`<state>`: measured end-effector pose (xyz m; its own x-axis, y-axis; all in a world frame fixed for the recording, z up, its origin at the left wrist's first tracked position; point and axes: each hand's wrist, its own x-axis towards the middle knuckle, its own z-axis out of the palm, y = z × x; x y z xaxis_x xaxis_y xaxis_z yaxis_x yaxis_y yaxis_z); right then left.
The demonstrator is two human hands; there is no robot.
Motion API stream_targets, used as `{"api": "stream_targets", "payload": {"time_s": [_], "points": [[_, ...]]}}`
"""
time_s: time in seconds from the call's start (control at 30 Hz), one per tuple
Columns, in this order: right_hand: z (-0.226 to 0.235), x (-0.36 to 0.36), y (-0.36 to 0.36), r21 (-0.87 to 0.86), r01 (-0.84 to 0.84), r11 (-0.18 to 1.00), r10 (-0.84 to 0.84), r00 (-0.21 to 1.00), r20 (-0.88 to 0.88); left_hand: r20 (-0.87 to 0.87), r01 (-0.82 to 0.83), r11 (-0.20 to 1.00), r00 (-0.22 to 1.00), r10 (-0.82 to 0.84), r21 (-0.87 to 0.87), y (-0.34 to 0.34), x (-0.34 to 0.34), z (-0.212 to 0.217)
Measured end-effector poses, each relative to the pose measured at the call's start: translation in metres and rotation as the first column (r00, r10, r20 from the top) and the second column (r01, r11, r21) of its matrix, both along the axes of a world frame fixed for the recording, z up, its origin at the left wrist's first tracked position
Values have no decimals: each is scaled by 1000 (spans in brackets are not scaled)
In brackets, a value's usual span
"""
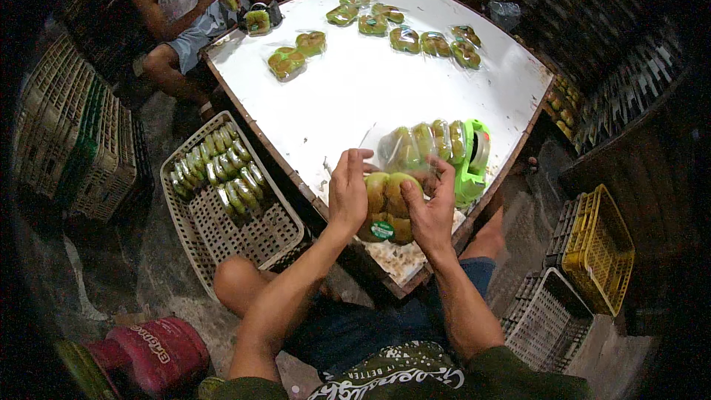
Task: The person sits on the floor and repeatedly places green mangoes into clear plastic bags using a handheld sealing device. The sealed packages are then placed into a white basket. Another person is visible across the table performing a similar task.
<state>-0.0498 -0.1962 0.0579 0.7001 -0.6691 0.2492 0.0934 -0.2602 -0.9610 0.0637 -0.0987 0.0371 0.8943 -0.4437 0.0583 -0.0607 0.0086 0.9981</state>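
Filling the space between the half-curled left hand (pixel 347 194) and right hand (pixel 435 211), green-brown buns (pixel 388 206) are held by both over the white table (pixel 326 107).

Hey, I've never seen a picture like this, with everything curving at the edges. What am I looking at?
There's no robot: a wide fisheye camera on someone's head looks down at their bare hands. The right hand, thumb on top, holds a cluster of green-brown fruit with a round green label; the left hand is at its left side. On the white table are clear-wrapped packs and a bright green tape dispenser. A pale crate beside it holds more packs.
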Motion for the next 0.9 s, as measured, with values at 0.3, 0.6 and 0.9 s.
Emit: {"api": "stream_targets", "payload": {"time_s": [0.3,0.6,0.9], "points": [[43,-22,7,-499,108,860,53,953,298,735,-80,970,638,228,-231,44,-23,41],[48,22,19,106,-189,976,149,940,306,204,-146,980,964,172,-135,48,-1,54],[64,27,34,272,-360,892,295,921,252,472,-93,976,864,177,-196,53,-25,42]]}}
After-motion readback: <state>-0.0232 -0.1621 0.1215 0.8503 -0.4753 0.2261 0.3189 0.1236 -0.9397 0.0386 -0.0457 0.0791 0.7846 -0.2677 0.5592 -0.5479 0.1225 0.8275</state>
